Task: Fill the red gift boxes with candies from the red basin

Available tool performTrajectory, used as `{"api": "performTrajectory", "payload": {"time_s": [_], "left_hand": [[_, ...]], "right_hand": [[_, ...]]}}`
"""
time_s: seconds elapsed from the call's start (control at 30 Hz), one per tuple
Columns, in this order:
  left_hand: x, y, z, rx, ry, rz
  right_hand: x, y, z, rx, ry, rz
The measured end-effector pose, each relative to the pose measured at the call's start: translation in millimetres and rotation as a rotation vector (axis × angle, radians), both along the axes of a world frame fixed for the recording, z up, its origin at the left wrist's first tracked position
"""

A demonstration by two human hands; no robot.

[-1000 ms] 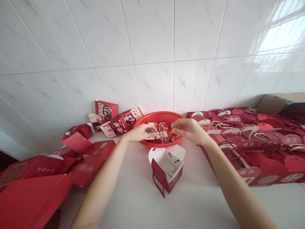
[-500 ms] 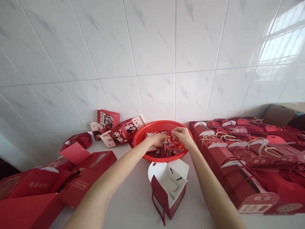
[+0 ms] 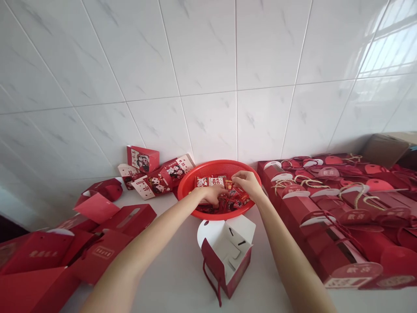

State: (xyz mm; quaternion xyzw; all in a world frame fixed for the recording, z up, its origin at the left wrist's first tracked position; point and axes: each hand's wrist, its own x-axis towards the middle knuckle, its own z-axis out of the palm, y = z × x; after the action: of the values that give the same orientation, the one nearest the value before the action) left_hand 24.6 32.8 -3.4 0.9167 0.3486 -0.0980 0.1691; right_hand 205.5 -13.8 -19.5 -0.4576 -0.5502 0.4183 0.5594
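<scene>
A red plastic basket [image 3: 188, 187] stands against the wall with small red wrapped packets, apparently sweets [image 3: 236, 192], lying in it. Over its left half, my left hand [image 3: 213, 194] reaches down with fingers curled among the packets; its fingertips are partly hidden. On the right side my right hand [image 3: 247, 182] has thumb and fingers pinched together just above the packets. What either hand grips is too small to make out. An open dark red gift box [image 3: 239, 274] with a white inside and a ribbon handle stands in front of the basket; I see nothing in it.
Several red boxes with cord and ribbon handles [image 3: 325, 208] stand in rows at the right. More red boxes [image 3: 107, 248] are heaped at the left. Small printed cartons [image 3: 159, 182] lean by the tiled wall [image 3: 208, 121]. A cardboard box [image 3: 387, 148] is at the far right.
My left hand has moved slightly lower and left in the basket, uncovering white-and-red packets behind it. My right hand stays nearly in place. The whole view has shifted slightly.
</scene>
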Motion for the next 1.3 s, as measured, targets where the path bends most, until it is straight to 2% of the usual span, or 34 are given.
{"api": "performTrajectory", "payload": {"time_s": [0.13, 0.33, 0.43, 0.53, 0.73, 0.87, 1.03, 1.17, 1.3], "left_hand": [[1.3, 1.0, -2.9, 0.006, 0.097, 0.046], [-4.9, 3.4, 1.4, 0.054, -0.087, 0.224], [-9.9, 5.7, 5.5, 0.062, -0.295, 0.295], [-13.5, 8.5, 6.4, -0.018, -0.57, 0.348], [-14.5, 7.3, 4.6, -0.215, -0.744, 0.289], [-11.6, 0.9, 8.7, -0.262, -0.846, 0.231], [-9.8, -3.4, 10.3, -0.198, -0.802, 0.286], [-10.2, 2.5, 2.3, -0.113, -0.654, 0.339], [-6.3, 11.9, -6.0, -0.117, -0.641, 0.401]], "right_hand": [[0.2, -0.9, 0.3, -0.001, -0.027, 0.015], [-0.8, -1.8, 1.0, -0.005, -0.039, 0.037], [-0.6, -1.2, 1.1, -0.001, -0.046, 0.03], [0.0, 0.6, -0.2, -0.008, -0.061, 0.002], [-0.6, 2.2, -3.1, -0.084, -0.123, -0.056], [-3.6, -1.4, -0.6, -0.129, -0.179, -0.015], [-5.1, -2.6, 0.3, -0.138, -0.199, -0.012], [-3.4, 1.1, -2.6, -0.134, -0.19, -0.085], [-1.3, 4.9, -5.9, -0.13, -0.156, -0.134]]}}
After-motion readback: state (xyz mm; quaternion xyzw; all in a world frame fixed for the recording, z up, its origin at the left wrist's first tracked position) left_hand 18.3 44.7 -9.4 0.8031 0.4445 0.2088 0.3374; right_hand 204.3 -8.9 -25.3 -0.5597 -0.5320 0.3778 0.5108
